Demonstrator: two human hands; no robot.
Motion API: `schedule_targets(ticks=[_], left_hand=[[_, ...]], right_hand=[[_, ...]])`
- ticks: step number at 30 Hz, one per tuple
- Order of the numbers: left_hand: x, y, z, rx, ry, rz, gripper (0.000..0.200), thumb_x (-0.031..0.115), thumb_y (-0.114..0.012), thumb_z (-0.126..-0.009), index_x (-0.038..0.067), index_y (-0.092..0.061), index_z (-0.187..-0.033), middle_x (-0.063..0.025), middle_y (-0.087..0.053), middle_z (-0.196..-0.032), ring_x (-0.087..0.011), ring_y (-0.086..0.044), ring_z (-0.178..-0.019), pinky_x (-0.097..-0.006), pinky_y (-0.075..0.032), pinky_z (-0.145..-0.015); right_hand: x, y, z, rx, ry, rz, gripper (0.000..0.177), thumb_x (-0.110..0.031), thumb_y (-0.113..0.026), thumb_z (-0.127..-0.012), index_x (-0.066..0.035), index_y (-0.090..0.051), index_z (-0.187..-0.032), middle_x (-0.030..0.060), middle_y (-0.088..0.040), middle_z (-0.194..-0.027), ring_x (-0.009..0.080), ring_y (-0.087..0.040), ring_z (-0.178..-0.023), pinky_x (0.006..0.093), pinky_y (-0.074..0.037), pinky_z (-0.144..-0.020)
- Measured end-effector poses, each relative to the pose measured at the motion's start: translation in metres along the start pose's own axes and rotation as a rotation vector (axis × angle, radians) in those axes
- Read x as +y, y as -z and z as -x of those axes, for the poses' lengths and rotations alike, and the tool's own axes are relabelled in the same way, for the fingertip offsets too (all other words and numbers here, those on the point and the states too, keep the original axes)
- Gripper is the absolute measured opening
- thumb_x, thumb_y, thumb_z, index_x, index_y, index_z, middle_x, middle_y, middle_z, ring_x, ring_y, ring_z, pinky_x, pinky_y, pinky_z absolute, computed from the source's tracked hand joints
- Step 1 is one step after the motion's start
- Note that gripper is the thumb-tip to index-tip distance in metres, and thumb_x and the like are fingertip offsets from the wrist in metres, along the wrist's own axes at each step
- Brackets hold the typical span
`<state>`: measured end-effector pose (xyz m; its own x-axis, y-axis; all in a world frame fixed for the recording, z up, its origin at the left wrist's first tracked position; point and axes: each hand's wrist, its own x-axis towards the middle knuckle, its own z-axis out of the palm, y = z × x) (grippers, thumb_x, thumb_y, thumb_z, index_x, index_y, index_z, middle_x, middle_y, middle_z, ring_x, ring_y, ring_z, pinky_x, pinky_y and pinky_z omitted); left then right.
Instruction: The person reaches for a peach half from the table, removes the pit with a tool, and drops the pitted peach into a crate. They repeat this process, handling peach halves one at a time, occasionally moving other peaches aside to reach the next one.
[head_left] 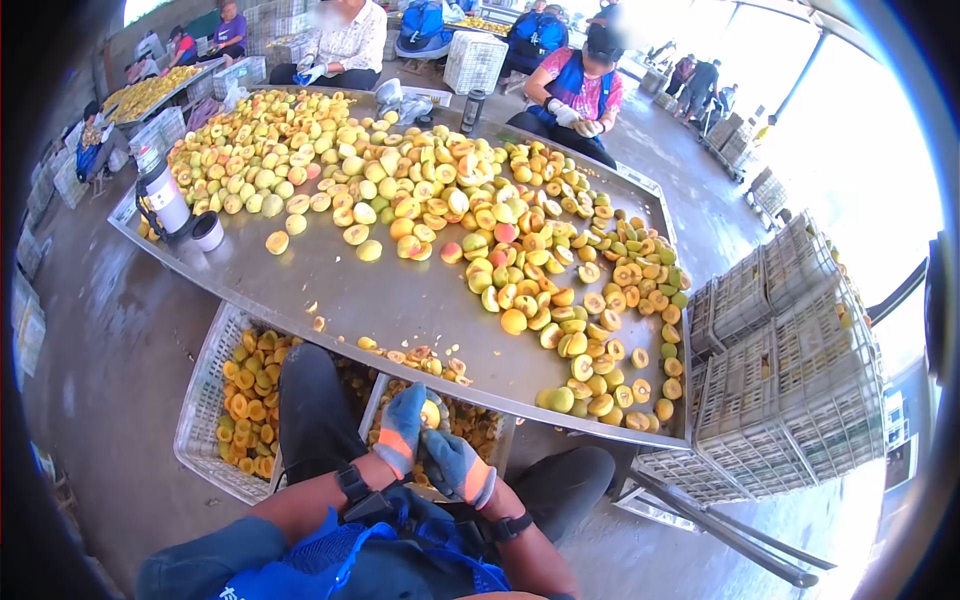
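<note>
My left hand (402,430), in a blue and orange work glove, is closed around a yellow peach (431,413) above the crates between my knees. My right hand (456,466), gloved alike, is curled up against it; whatever its fingers grip is hidden. Just beyond my hands is the near edge of a metal table (400,308). Many yellow-green peaches (470,190) are heaped across it, many of them halved with brown centres showing. Scraps and a few pieces (415,358) lie along the near edge.
A white crate (205,415) of peach halves stands by my left leg; another crate (507,440) sits under the table edge. A flask (163,196) and cup (207,231) stand at the left. Crates (780,375) are stacked at right. A gloved co-worker (580,95) sits opposite.
</note>
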<state>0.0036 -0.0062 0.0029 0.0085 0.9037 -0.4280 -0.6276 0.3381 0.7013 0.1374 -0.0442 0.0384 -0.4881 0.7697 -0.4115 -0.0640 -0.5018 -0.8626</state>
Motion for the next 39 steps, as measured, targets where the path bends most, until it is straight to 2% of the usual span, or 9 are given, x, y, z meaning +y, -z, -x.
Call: schedule_targets(ticks=[4, 13, 18, 20, 22, 23, 32, 35, 39], left_hand=[[0.003, 0.005, -0.001, -0.077, -0.007, -0.094, 0.036, 0.037, -0.056, -0.101, 0.004, -0.067, -0.093, -0.0101, -0.069, -0.08, -0.0199, -0.067, -0.069, -0.0321, -0.055, -0.065], [0.011, 0.01, 0.013, -0.286, -0.165, -0.325, 0.046, 0.041, -0.049, -0.106, 0.004, -0.068, -0.088, -0.0084, -0.07, -0.079, -0.016, -0.066, -0.071, -0.0308, -0.054, -0.069], [-0.001, 0.02, 0.014, -0.272, -0.135, -0.239, 0.046, 0.043, -0.048, -0.107, 0.004, -0.067, -0.092, -0.0098, -0.07, -0.08, -0.0173, -0.067, -0.072, -0.0313, -0.055, -0.068], [-0.003, 0.021, 0.015, -0.24, -0.143, -0.208, 0.045, 0.042, -0.048, -0.107, 0.004, -0.067, -0.093, -0.0103, -0.071, -0.081, -0.0181, -0.068, -0.072, -0.0315, -0.055, -0.068], [-0.006, 0.018, 0.016, -0.193, -0.174, -0.197, 0.044, 0.042, -0.049, -0.106, 0.004, -0.067, -0.093, -0.0109, -0.071, -0.081, -0.0188, -0.068, -0.072, -0.0318, -0.056, -0.067], [-0.006, 0.02, 0.013, -0.261, -0.216, -0.302, 0.048, 0.048, -0.04, -0.108, 0.007, -0.061, -0.097, -0.0098, -0.068, -0.083, -0.0181, -0.065, -0.073, -0.0328, -0.055, -0.068], [-0.001, 0.03, 0.008, -0.408, -0.092, -0.218, 0.044, 0.04, -0.048, -0.107, 0.002, -0.065, -0.094, -0.0136, -0.07, -0.082, -0.0211, -0.068, -0.072, -0.0333, -0.056, -0.068], [0.0, 0.033, 0.008, -0.497, -0.153, -0.288, 0.043, 0.04, -0.049, -0.107, 0.002, -0.066, -0.093, -0.0134, -0.07, -0.082, -0.0207, -0.067, -0.074, -0.0333, -0.056, -0.07], [0.003, 0.035, 0.007, -0.542, -0.108, -0.213, 0.044, 0.04, -0.049, -0.106, 0.002, -0.066, -0.092, -0.0137, -0.07, -0.084, -0.0209, -0.067, -0.075, -0.0334, -0.056, -0.072]], right_hand=[[-0.006, 0.005, 0.005, -0.056, -0.055, -0.001, 0.043, -0.046, -0.047, -0.108, -0.008, -0.062, -0.095, -0.0045, -0.049, -0.061, 0.0064, -0.042, -0.045, 0.0232, -0.03, -0.041], [0.003, 0.007, 0.017, -0.263, -0.223, -0.558, 0.037, -0.045, -0.048, -0.107, -0.011, -0.058, -0.097, -0.0074, -0.042, -0.063, 0.006, -0.037, -0.047, 0.0216, -0.027, -0.043], [0.028, 0.005, 0.011, -0.209, 0.045, -0.248, 0.038, -0.046, -0.047, -0.107, -0.011, -0.057, -0.099, -0.0066, -0.043, -0.063, 0.0059, -0.035, -0.047, 0.0216, -0.026, -0.043], [0.028, 0.004, 0.012, -0.23, 0.008, -0.292, 0.039, -0.047, -0.047, -0.107, -0.011, -0.057, -0.1, -0.0064, -0.042, -0.063, 0.0059, -0.035, -0.047, 0.0216, -0.026, -0.043], [0.018, 0.009, 0.013, -0.306, -0.272, -0.615, 0.039, -0.048, -0.047, -0.107, -0.011, -0.056, -0.101, -0.0062, -0.042, -0.062, 0.006, -0.035, -0.046, 0.0216, -0.026, -0.043], [0.021, 0.011, 0.012, -0.335, -0.298, -0.676, 0.039, -0.049, -0.047, -0.107, -0.012, -0.056, -0.101, -0.0062, -0.042, -0.062, 0.006, -0.035, -0.046, 0.0214, -0.026, -0.042], [0.016, 0.003, 0.018, -0.299, -0.288, -0.607, 0.037, -0.048, -0.047, -0.107, -0.011, -0.055, -0.104, -0.0061, -0.042, -0.062, 0.0056, -0.033, -0.045, 0.0215, -0.024, -0.041], [0.026, 0.001, 0.02, -0.55, -0.231, -0.928, 0.037, -0.047, -0.047, -0.108, -0.01, -0.054, -0.106, -0.006, -0.042, -0.062, 0.0054, -0.033, -0.045, 0.0214, -0.025, -0.04], [0.027, -0.007, 0.021, -0.469, -0.238, -0.887, 0.036, -0.046, -0.047, -0.108, -0.01, -0.053, -0.107, -0.0056, -0.041, -0.062, 0.0055, -0.034, -0.045, 0.0217, -0.026, -0.038]])
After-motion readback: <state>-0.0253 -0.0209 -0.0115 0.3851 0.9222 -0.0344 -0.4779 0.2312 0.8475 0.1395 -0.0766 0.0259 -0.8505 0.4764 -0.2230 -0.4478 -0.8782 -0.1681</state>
